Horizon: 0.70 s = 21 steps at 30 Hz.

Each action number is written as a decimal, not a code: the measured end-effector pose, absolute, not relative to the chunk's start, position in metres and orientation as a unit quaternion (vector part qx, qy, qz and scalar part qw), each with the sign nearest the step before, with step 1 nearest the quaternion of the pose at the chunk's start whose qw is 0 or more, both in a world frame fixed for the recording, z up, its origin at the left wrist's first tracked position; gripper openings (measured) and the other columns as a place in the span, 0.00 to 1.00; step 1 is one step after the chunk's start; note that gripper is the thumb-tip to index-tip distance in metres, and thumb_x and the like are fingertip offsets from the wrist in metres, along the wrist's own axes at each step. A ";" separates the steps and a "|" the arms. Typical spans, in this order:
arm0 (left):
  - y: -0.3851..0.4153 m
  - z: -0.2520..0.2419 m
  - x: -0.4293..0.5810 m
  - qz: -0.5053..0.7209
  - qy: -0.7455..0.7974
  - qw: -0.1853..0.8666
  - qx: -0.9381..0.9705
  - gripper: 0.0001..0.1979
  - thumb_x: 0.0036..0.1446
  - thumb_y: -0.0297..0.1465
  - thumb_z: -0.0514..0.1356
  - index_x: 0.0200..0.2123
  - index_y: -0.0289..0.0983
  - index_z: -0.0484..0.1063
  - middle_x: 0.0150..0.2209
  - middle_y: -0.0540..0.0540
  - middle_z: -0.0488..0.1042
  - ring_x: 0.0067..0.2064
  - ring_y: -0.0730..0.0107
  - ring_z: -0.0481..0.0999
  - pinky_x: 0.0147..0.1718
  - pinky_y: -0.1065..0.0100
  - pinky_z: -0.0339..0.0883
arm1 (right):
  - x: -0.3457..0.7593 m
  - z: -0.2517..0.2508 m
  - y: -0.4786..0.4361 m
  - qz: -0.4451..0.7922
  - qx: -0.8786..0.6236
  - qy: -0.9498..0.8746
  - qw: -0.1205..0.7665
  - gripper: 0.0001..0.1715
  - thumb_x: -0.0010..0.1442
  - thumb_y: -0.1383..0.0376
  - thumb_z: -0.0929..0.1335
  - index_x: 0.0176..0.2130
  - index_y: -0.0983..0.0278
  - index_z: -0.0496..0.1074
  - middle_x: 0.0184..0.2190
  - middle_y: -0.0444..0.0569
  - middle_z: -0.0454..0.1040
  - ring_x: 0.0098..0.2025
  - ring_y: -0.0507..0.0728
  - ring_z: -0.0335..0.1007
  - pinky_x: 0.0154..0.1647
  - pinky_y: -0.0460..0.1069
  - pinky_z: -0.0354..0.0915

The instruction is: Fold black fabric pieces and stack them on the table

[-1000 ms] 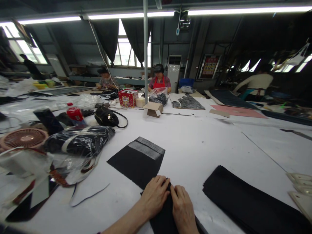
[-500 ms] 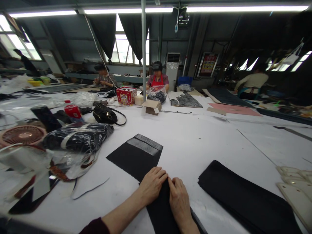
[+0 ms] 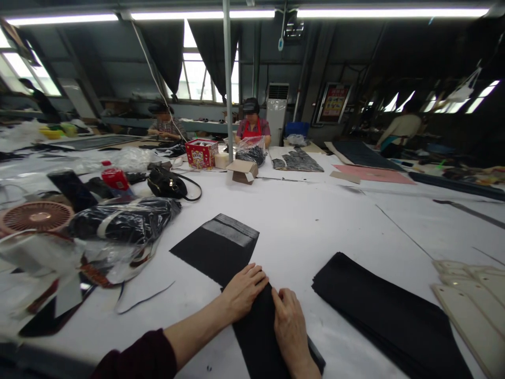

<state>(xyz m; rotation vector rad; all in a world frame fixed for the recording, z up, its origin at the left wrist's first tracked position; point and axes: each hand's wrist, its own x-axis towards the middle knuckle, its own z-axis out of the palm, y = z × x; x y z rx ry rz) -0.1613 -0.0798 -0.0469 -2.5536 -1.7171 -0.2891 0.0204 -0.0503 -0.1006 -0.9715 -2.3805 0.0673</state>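
A long black piece of fabric (image 3: pixel 213 250) lies on the white table in front of me, with a grey shiny band across its far end. My left hand (image 3: pixel 246 292) rests flat on the fabric, fingers stretched out over its folded part. At the right edge of the same piece, my right hand (image 3: pixel 290 326) has its fingers curled, thumb and forefinger at the fold; what its other fingers touch is hidden. To the right is a stack of black fabric pieces (image 3: pixel 386 316), apart from both hands.
Cream-coloured templates (image 3: pixel 465 310) lie at the right edge. On the left are a pink fan (image 3: pixel 37 217), a plastic-wrapped black bundle (image 3: pixel 126 218) and a black handbag (image 3: pixel 168 184). An open carton (image 3: pixel 242 171) stands beyond, near a pole (image 3: pixel 228 79). Several people work farther back.
My view has shifted slightly, so the scene sits a little differently in frame. The left hand has drawn slightly away from the right along the fabric; the right hand stays at the edge.
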 end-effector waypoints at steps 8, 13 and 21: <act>-0.086 -0.047 -0.157 -0.074 -0.555 0.025 -0.828 0.27 0.58 0.26 0.56 0.60 0.46 0.60 0.57 0.45 0.64 0.61 0.59 0.59 0.64 0.55 0.44 | 0.035 -0.094 -0.061 0.018 -0.372 -0.885 0.277 0.22 0.61 0.79 0.59 0.51 0.63 0.66 0.36 0.50 0.65 0.39 0.58 0.63 0.40 0.53 0.64; -0.084 -0.037 -0.151 -0.063 -0.529 0.033 -0.846 0.23 0.60 0.27 0.54 0.59 0.42 0.61 0.56 0.44 0.64 0.62 0.60 0.57 0.64 0.54 0.44 | 0.045 -0.093 -0.066 0.013 -0.370 -0.884 0.284 0.18 0.62 0.77 0.59 0.49 0.64 0.66 0.35 0.50 0.65 0.39 0.58 0.63 0.39 0.52 0.63; -0.089 -0.045 -0.137 -0.055 -0.507 0.033 -0.859 0.25 0.60 0.25 0.53 0.61 0.39 0.58 0.56 0.41 0.66 0.60 0.60 0.61 0.63 0.57 0.47 | 0.064 -0.086 -0.079 0.035 -0.388 -0.882 0.265 0.19 0.61 0.79 0.59 0.49 0.65 0.67 0.36 0.50 0.65 0.40 0.58 0.62 0.40 0.53 0.64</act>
